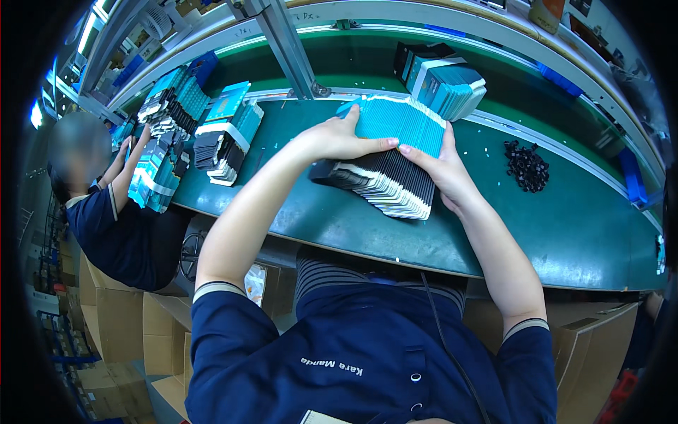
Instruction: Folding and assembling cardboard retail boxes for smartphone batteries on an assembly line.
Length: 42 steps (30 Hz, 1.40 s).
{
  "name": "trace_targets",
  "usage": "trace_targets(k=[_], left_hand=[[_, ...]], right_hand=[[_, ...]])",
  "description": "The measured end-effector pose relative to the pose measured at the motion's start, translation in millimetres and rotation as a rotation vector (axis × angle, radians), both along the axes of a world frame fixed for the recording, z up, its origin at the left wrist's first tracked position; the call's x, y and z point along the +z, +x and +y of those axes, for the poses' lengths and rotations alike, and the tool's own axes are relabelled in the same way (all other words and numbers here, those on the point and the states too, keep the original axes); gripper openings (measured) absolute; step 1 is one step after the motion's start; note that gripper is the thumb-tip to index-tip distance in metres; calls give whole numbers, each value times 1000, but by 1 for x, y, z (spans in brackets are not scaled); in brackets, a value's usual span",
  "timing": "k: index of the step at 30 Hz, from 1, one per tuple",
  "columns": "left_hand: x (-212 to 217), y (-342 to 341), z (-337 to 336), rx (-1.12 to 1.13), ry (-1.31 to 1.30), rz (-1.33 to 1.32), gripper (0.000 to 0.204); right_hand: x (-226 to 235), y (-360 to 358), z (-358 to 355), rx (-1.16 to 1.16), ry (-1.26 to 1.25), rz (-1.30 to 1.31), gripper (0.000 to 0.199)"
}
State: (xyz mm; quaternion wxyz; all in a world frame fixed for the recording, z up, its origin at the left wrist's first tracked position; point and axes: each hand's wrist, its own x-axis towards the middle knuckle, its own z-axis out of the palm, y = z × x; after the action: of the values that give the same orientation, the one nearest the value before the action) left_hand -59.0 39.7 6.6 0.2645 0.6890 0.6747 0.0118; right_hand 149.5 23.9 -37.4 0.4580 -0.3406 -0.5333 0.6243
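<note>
A thick row of flat teal-and-black packages with pale edges (399,126) stands fanned on the green worktable in front of me. My left hand (346,138) grips its left side, thumb stretched across the teal top and fingers partly hidden behind. From the right, my right hand (446,168) clasps the same row, its thumb close to the left thumb tip. The black lower parts of the packages spread toward me. Behind the row, touching or nearly touching it, lies a similar bundle wrapped with a white band (446,79).
Small black pieces (526,167) lie heaped on the table (565,233) at the right. Another banded bundle (227,131) lies left. Farther left, a co-worker (120,212) handles more bundles. A metal post (282,49) rises at the table's back; cardboard boxes (590,353) stand below.
</note>
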Motion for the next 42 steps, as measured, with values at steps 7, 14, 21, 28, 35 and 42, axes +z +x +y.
trace_targets(k=[7,14,21,28,35,42], left_hand=[[-7,10,-21,132,49,-578,117],[-9,22,-26,163,55,-520,117],[-15,23,-29,180,100,-654,117],[-17,18,-29,210,74,-720,117],[-27,-13,-25,373,190,-703,87],[-22,-72,-24,416,246,-815,91]], right_hand=[[8,12,-3,-122,293,-433,115],[13,22,4,-57,244,-485,116],[17,20,2,-61,234,-513,116],[20,20,3,-25,137,-394,119],[0,25,13,-104,134,-381,105],[-29,17,24,-258,457,-683,87]])
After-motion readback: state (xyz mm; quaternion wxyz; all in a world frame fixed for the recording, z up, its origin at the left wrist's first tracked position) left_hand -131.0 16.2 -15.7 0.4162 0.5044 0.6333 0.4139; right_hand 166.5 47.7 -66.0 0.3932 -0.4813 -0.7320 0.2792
